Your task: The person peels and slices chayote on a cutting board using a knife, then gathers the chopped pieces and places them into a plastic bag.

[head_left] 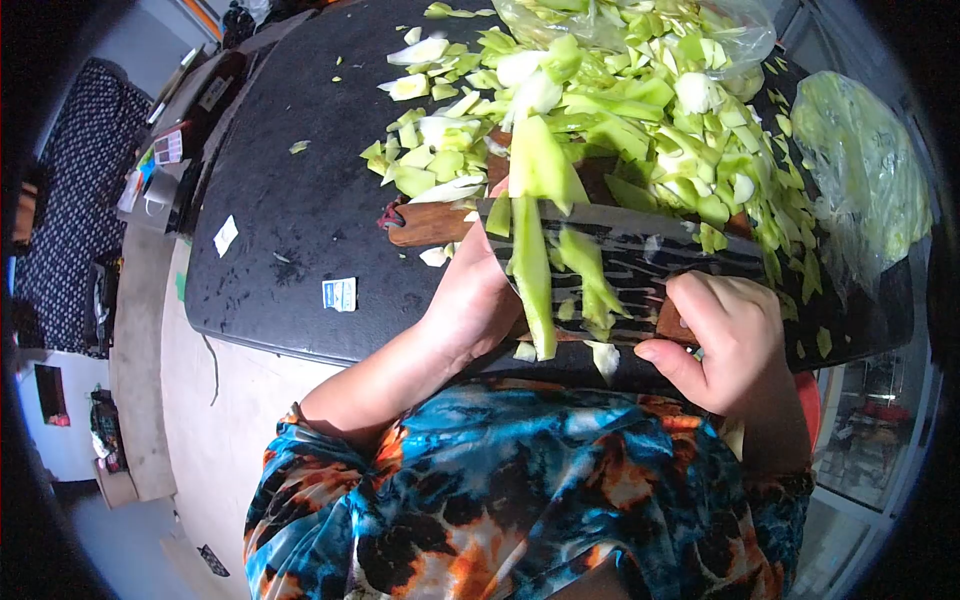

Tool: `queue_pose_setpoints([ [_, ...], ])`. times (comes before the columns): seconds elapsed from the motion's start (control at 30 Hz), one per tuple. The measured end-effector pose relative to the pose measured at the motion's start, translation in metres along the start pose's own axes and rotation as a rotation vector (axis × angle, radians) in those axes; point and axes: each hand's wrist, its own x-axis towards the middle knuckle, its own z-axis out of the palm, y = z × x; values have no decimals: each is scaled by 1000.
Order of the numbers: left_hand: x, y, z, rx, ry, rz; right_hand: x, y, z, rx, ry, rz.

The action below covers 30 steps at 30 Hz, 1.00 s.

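A broad cleaver lies almost flat, its wide blade facing up, above the front edge of the black table. My right hand is closed round its wooden handle. Long green vegetable slices lie across the blade. My left hand reaches to the blade's left end; its fingers are hidden behind the blade and slices. Part of a wooden board with a handle shows at the left, under the blade. A large heap of cut green and white pieces spreads beyond the cleaver.
A clear plastic bag of greens sits at the right edge of the black table. Another clear bag lies behind the heap. A blue-and-white packet and a white scrap lie at the left. A white mug stands farther left.
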Motion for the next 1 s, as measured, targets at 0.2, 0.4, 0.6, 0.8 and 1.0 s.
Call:
queue_pose_setpoints([
  [0.2,2,-5,2,58,-109,37,4,12,0,-34,75,66],
  [0.4,2,-4,8,269,-72,-12,17,55,5,-30,169,210],
  [0.6,-1,3,10,202,-16,-47,27,97,10,-61,404,287],
  [0.8,5,3,7,156,-21,-56,4,26,-11,402,71,274],
  [1.0,5,-3,-1,428,-7,108,-9,3,-7,104,-38,-95],
])
